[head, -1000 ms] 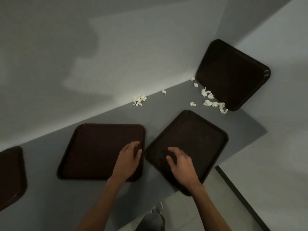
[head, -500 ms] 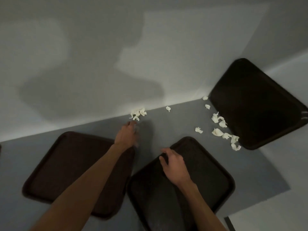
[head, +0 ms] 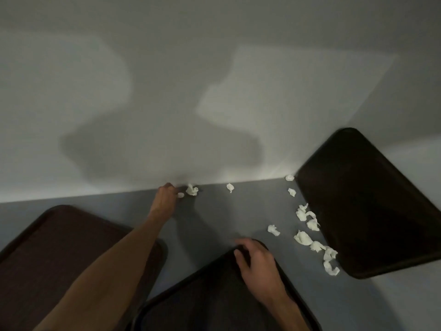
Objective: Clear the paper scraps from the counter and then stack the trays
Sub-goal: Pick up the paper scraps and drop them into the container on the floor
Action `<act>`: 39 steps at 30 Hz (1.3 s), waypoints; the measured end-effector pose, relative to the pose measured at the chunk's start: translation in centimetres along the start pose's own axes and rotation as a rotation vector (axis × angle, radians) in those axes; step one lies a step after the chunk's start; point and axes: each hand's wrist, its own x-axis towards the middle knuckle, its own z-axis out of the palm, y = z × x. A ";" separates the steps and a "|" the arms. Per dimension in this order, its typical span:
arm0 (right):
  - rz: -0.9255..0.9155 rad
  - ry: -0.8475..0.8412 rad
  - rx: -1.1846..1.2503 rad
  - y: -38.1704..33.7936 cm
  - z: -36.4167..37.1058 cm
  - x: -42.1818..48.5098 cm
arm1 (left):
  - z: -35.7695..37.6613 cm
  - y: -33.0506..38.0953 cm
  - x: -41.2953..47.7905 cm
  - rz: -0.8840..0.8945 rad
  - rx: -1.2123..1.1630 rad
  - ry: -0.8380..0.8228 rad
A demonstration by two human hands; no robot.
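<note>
Plain pale grey wall (head: 214, 32) fills upper half, meets desk (head: 238, 211) along its far edge in straight line. Desk top matte mid-grey, smooth. Room light dim. Brighter angular light patch (head: 298, 103) on wall right of centre. Broad soft shadow (head: 155, 139) across wall left and centre, reaching desk far edge.

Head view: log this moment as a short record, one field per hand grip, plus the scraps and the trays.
left hand grip: fingertips at the wall scraps; pinch or not, cannot tell
right hand grip: rests on the middle tray, at its far corner
loose scraps: strung along the right tray
single scrap: alone near the wall
left tray: on the counter, left forearm above it
stacking: not begun; trays apart
</note>
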 end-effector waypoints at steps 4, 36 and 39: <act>-0.021 -0.063 0.002 -1.1 1.6 3.0 | 0.3 -1.3 -1.8 -0.061 0.026 0.000; -0.174 -0.207 0.127 -19.1 11.6 4.1 | -13.6 -9.3 -27.7 -0.209 -0.317 0.350; -0.233 -0.230 0.182 -24.6 13.3 -2.2 | -16.1 -13.0 -34.4 -0.324 -0.285 0.420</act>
